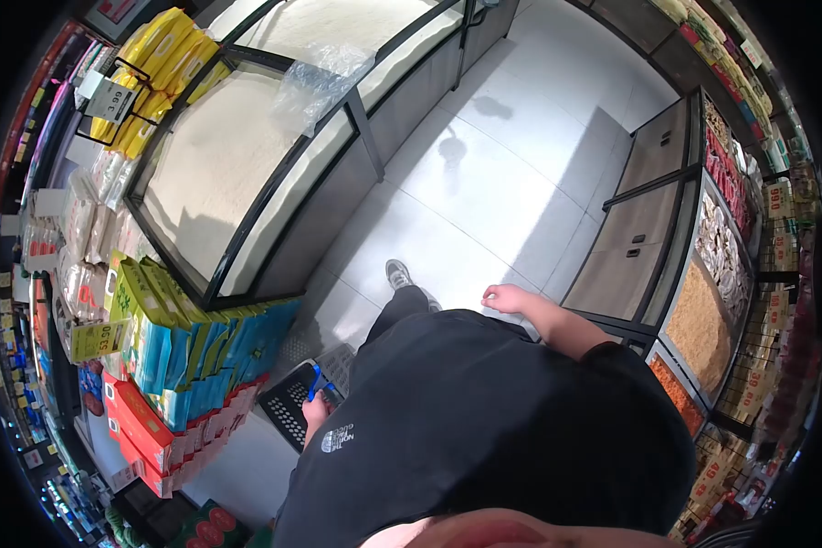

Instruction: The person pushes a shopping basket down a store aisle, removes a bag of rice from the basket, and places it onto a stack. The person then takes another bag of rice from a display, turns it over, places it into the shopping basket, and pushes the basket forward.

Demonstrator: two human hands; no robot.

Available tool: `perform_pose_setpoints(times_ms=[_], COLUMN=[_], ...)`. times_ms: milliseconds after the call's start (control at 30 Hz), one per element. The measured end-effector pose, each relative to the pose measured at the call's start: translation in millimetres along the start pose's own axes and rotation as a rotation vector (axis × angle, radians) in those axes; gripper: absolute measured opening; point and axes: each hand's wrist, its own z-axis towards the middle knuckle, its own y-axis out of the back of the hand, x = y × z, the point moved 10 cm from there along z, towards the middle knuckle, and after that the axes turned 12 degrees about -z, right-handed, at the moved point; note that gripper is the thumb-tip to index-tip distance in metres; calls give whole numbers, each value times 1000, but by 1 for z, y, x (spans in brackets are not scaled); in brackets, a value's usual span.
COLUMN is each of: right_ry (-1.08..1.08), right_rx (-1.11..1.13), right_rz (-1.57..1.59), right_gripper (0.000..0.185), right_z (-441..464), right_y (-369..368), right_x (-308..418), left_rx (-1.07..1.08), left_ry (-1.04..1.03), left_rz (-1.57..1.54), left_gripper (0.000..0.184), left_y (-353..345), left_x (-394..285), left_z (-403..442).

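Our left hand point(316, 413) wraps its fingers round the blue handle point(316, 379) of the black basket point(286, 404), near the blue packets point(251, 352); our right hand point(504, 298) hangs empty, fingers loosely curled; turning carelessly, we could knock those packets.

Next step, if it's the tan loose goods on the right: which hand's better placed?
Right, I'd say. The right hand looks empty and is nearer the tan loose goods; the left hand holds the blue handle.
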Motion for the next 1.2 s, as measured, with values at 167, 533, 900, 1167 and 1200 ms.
perform_pose_setpoints(times_ms=[167, 533, 900, 1167, 1200], right_ry=[163, -244, -52, 277, 290], right_rx=[107, -140, -488, -808, -823], right_rz=[-11, 143, 1, -139, -138], right_gripper=[46, 38, 31, 27, 26], right_z=[32, 67, 170, 313, 330], right_y=[59, 198, 387, 707, 734], right_x=[64, -127, -160, -70, -57], left_rx=[22, 97, 39, -31, -35], left_ry=[94, 77, 94, 73, 79], left_rz=[34, 58, 84, 76, 76], left_gripper=[29, 30, 32, 33, 33], left_y=[-49, -185, -324, -428, -438], left_x=[-23, -153, -244, -319, -325], left_z=[28, 58, 25, -25, -29])
